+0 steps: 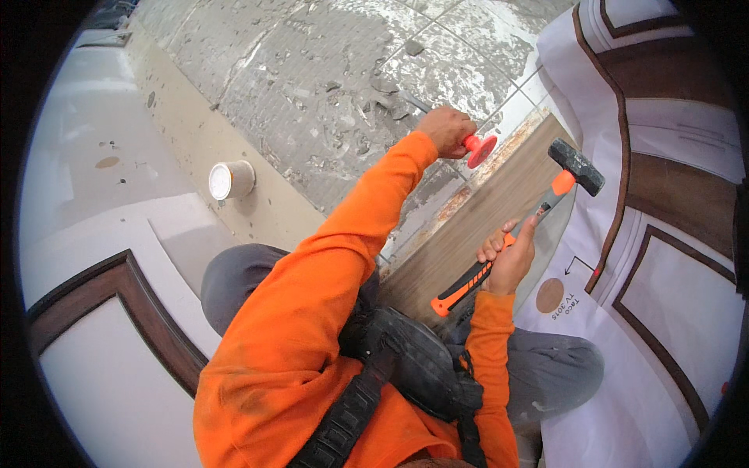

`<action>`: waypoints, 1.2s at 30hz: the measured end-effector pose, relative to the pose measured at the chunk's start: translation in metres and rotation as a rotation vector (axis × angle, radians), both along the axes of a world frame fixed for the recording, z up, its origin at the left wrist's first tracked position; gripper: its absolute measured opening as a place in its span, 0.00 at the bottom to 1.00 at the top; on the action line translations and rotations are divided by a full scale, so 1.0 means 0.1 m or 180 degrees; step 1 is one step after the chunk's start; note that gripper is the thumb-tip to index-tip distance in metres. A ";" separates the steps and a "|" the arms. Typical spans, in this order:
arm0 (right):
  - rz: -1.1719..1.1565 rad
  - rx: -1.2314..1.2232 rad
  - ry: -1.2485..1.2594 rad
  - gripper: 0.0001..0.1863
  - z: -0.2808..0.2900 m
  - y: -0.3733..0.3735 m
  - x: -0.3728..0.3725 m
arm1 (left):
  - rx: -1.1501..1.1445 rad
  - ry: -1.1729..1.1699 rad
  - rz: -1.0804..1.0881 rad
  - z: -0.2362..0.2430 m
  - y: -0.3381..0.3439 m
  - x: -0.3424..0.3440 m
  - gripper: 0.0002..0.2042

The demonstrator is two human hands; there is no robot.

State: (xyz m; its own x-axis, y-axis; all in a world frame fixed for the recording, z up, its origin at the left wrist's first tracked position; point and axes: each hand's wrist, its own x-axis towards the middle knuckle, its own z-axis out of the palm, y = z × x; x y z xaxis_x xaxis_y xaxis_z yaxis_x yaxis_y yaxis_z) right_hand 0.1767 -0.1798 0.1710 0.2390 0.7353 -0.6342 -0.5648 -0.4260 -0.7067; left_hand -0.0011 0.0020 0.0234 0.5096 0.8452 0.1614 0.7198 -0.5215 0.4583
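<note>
Left hand (446, 131), upper centre of frame: fingers clamped around the chisel (417, 101). Shaft exits the fist toward upper left, aimed at the rubble; can't tell if the tip touches the floor. Round red guard (484, 154) shows at the other end, just right of the fist.

Right hand (511, 257), right of centre: fingers wrapped on the hammer (548, 203) around mid-handle, thumb along the handle. Grip is black/orange, butt end toward lower centre. Black block head (576, 166) up at centre right, to the right of the red guard and a bit lower in frame, the two apart.

Floor (273, 82), upper centre: grey, rough, ridged mortar, with broken chips (384, 86) scattered on it. Whitish tiles (511, 113) with straight joints toward upper right. Wood-look strip (437, 253) runs diagonally from lower centre to right of centre, below the hands; its upper edge is chipped and rusty-coloured.

White tub (243, 179) at centre left, by the beige band (183, 117) that borders the rough floor. Brown panel frame (144, 308) on a white surface, lower left. White sheet (671, 234) with printed brown panels down the right side, creased.

Orange sleeves on both arms, grey trousers (555, 373) with knees bent, black waist bag (406, 355) and dark strap (343, 413) at lower centre.
</note>
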 end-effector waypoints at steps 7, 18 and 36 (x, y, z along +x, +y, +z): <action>0.0252 0.0077 -0.0141 0.27 -0.02 -0.03 -0.02 | -0.0639 -0.0353 0.0614 -0.19 -0.38 0.23 0.13; 0.0324 -0.0082 -0.0317 0.27 -0.06 -0.01 -0.08 | -0.0885 -0.0520 0.1109 -0.18 -0.32 0.10 0.14; 0.0265 0.0470 -0.0445 0.31 0.26 0.83 -0.16 | -0.0763 -0.0540 0.2160 -0.16 0.13 0.15 0.13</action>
State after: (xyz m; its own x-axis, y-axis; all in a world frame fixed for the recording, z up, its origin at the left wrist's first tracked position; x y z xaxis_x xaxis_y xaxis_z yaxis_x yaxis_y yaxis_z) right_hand 0.1608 -0.0963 0.1968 0.2517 0.8387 -0.4830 -0.4243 -0.3530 -0.8339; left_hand 0.0140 0.0146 0.0074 -0.1532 0.9875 -0.0372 0.7574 0.1416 0.6374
